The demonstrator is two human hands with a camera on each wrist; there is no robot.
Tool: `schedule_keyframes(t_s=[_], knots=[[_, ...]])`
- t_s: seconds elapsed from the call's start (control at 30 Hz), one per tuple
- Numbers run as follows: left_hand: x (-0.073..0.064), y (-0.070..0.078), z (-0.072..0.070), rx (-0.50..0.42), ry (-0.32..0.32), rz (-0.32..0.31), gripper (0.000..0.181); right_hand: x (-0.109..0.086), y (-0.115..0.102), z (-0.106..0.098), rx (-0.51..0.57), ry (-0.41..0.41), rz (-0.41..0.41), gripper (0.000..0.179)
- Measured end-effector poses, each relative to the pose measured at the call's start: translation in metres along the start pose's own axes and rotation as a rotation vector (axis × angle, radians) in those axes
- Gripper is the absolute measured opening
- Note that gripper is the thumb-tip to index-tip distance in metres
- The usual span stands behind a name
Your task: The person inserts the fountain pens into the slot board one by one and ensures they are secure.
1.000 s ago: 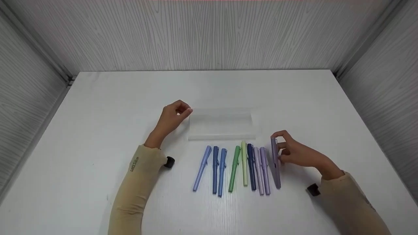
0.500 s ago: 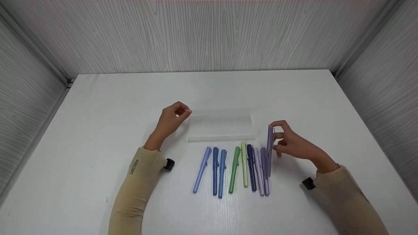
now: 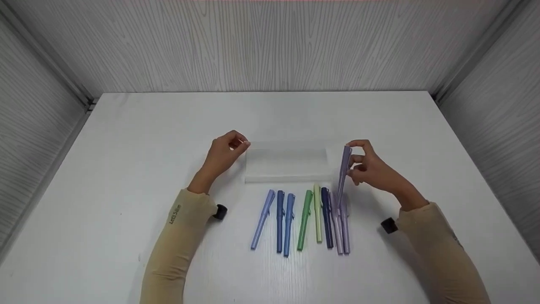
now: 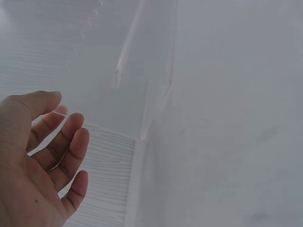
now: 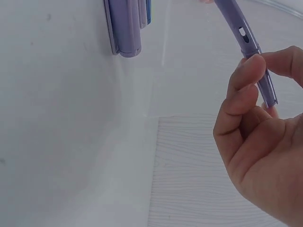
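Observation:
A clear plastic box (image 3: 287, 178) lies behind a row of capped pens. My left hand (image 3: 224, 153) pinches the box's upper left edge between thumb and index finger; in the left wrist view the index fingertip (image 4: 60, 110) shows through the plastic. With fingers and thumb my right hand (image 3: 373, 169) holds a purple fountain pen (image 3: 344, 166), tilted and raised at the box's right end. An ink window shows on its barrel in the right wrist view. The pen's lower end overlaps two lilac pens (image 3: 346, 236) at the row's right end.
Left of the lilac ones lie a navy pen (image 3: 328, 223), a pale green pen (image 3: 317, 219), a green pen (image 3: 304, 223) and several blue pens (image 3: 279, 223). All stand on a white table (image 3: 105, 177), with panels (image 3: 270, 46) rising behind and at both sides.
My right hand has lifted the purple pen from the row's right end and carried it up and left, toward the box. My left hand stays at the box's edge.

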State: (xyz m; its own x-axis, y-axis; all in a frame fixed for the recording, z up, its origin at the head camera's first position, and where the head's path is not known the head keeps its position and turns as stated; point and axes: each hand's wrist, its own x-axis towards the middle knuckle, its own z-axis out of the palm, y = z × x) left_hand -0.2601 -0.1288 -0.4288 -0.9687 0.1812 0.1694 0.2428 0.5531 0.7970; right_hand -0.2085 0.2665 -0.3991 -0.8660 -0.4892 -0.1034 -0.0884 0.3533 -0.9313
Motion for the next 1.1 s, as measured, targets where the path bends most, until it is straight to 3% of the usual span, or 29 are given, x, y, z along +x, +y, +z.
schedule_keyframes(t_s=[0.33,0.67,0.97,1.1], knots=[[0.001,-0.001,0.0,0.014,0.001,-0.012,0.022,0.022,-0.002,0.006,-0.069,0.141,-0.106,0.06],[0.001,0.0,-0.001,0.007,-0.009,-0.03,0.023,0.034,-0.007,0.013,-0.178,0.29,-0.142,0.063],[0.001,-0.003,-0.002,-0.006,-0.006,0.037,0.023,0.041,-0.007,0.015,-0.28,0.36,-0.155,0.062],[0.001,-0.002,-0.002,-0.005,-0.004,0.038,0.023,0.043,-0.011,0.015,-0.33,0.391,-0.158,0.062]])
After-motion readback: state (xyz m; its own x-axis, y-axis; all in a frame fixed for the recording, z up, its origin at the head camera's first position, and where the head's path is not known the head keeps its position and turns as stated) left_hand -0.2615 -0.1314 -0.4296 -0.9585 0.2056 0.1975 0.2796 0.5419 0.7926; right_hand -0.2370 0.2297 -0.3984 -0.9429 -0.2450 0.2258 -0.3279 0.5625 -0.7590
